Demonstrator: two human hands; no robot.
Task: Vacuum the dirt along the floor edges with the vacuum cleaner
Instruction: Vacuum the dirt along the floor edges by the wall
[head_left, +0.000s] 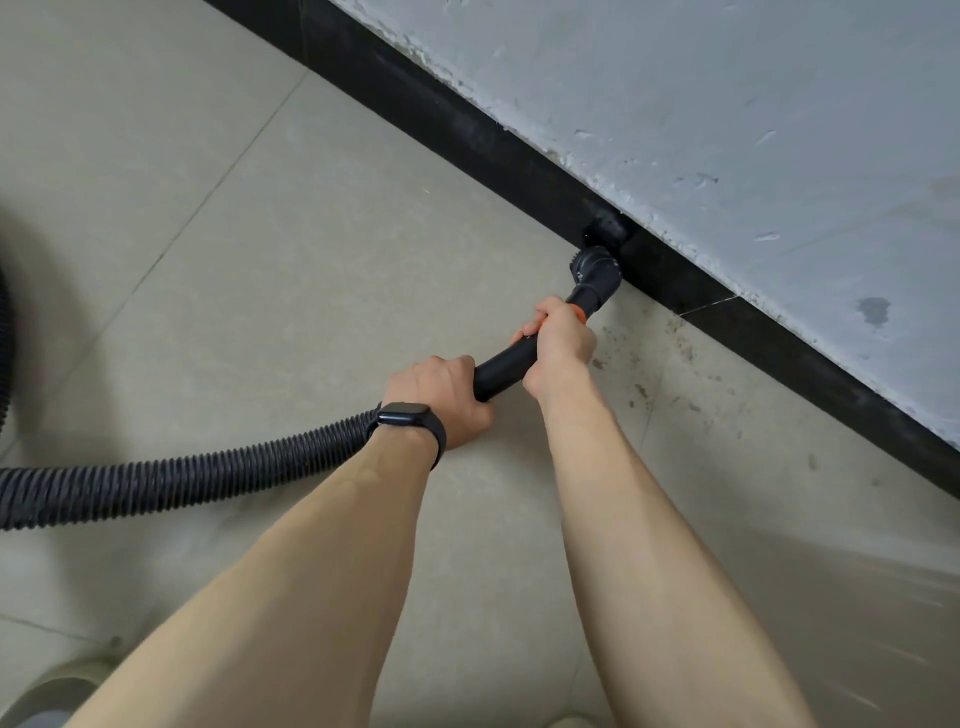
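**A:** ok where are we with this edge job? Closest to us, the ribbed hose comes in from the left across the floor. Our left grip, the one with the watch, is wrapped round the back end of the black wand, right where the hose joins

**B:** yep, and our right grip is closed round the wand further up, just behind the orange collar, so that's the one nearer the business end. The dirt is brown specks on the floor off to the right of that grip, strung along the wall edge

**A:** past that the nozzle sits low at the foot of the black skirting, touching or near enough, we can't tell which. The wand's long axis runs from lower left up to the right, nose-in to the skirting

**B:** so the dirt is to the right of the nozzle. We reckon the next sweep slides right along the skirting, right grip steering and left grip feeding hose
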